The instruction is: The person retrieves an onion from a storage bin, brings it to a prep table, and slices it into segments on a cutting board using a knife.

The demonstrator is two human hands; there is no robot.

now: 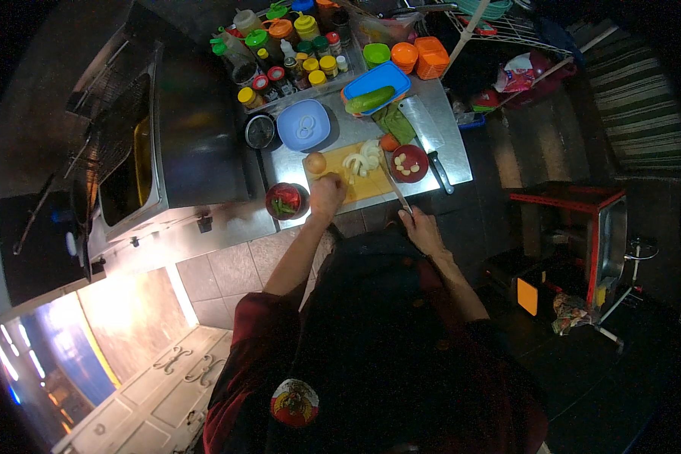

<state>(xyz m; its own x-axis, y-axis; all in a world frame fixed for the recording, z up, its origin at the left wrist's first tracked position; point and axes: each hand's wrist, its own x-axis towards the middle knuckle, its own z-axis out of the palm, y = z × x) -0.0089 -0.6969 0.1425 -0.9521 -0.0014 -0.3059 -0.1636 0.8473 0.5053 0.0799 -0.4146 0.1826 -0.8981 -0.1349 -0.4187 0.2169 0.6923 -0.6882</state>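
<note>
My right hand (423, 228) grips the handle of a kitchen knife (396, 188), its blade lying over the right part of a yellow cutting board (346, 156). Curled on the board's left part is my left hand (328, 194); whether its fingers hold anything is hidden. A whole onion (315, 163) sits just beyond it. White onion slices (361, 161) lie between the hands and the far edge. Peeled garlic cloves fill part of a dark red bowl (410, 163) at the right. A blue square bowl (303, 125) holds onion rings. Cut green pieces are in a red bowl (284, 201) at the left.
Beyond the board, a cucumber (370, 99) rests on a blue lid (377, 85). A cleaver (423, 125) lies at the right beside a green cloth (396, 121) and a carrot (389, 142). Sauce bottles (281, 34) and spice jars (311, 67) crowd the back. A fryer (130, 164) stands left.
</note>
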